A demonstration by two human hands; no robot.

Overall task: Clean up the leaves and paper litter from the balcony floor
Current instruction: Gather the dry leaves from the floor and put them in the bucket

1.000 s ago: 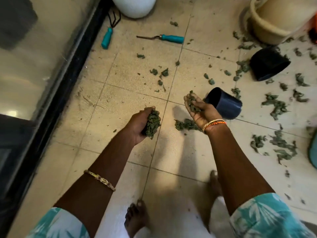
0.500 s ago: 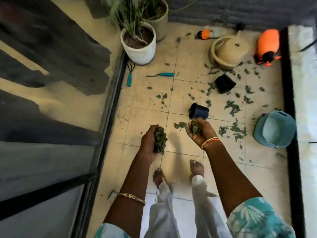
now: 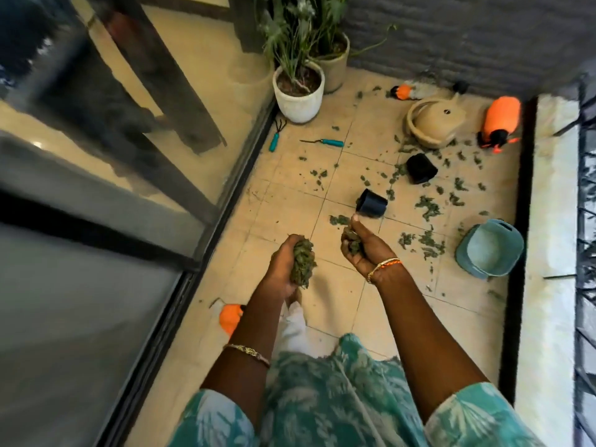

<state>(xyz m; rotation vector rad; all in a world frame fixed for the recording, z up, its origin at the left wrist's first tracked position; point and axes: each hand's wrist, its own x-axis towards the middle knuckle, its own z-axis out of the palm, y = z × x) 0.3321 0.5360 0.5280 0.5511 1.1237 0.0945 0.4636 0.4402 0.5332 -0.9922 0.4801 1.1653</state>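
My left hand (image 3: 283,269) grips a thick clump of green leaves (image 3: 302,262) above the tiled balcony floor (image 3: 290,214). My right hand (image 3: 364,246), palm up, holds a smaller bunch of leaves (image 3: 353,241) in its curled fingers. The two hands are level and a short gap apart. More green leaf litter (image 3: 429,208) lies scattered over the tiles to the right and beyond the hands, with a small pile (image 3: 338,220) just past my right hand.
Two black pots (image 3: 372,204) (image 3: 421,168) lie tipped on the tiles. A teal container (image 3: 490,250) sits right, a beige pot (image 3: 435,124) and orange sprayer (image 3: 501,122) at the back. Potted plants (image 3: 298,91) stand by the glass door (image 3: 96,221). Two teal-handled tools (image 3: 325,142) lie nearby. An orange object (image 3: 230,317) lies at left.
The view has risen and pulled back as I stood up. Both hands lifted away from the floor, still holding their leaves; my right fingers have curled over the small bunch.
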